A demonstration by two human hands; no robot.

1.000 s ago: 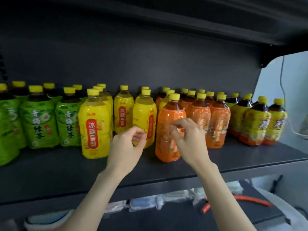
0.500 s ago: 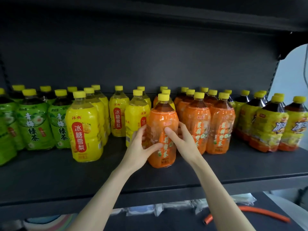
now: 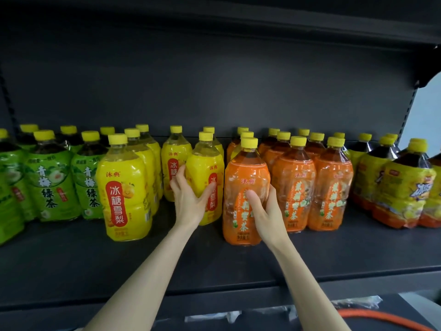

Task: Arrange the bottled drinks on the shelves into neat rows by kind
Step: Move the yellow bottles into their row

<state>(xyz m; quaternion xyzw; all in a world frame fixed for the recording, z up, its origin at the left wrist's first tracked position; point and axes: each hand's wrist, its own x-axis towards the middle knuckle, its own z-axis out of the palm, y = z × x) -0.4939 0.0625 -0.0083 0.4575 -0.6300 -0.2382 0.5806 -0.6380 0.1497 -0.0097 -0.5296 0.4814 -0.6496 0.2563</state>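
On the dark shelf (image 3: 71, 263) stand yellow-capped bottles in groups. My left hand (image 3: 191, 201) grips a yellow-labelled bottle (image 3: 205, 173) at mid-height, thumb on its front. My right hand (image 3: 265, 211) grips the front orange-labelled bottle (image 3: 245, 187) from its right side, thumb across the label. Both bottles stand upright on the shelf, side by side. Behind the orange bottle more orange ones (image 3: 331, 187) stand in rows. Another yellow bottle (image 3: 124, 194) stands forward at the left.
Green-labelled tea bottles (image 3: 50, 187) fill the shelf's left end. Dark-tea bottles with yellow and orange labels (image 3: 401, 194) stand at the right. The shelf above (image 3: 214, 25) hangs low over the caps. An orange hose (image 3: 381, 318) lies below the shelf.
My left hand has left the orange bottle and taken hold of the yellow bottle to its left. My right hand stays on the orange bottle.
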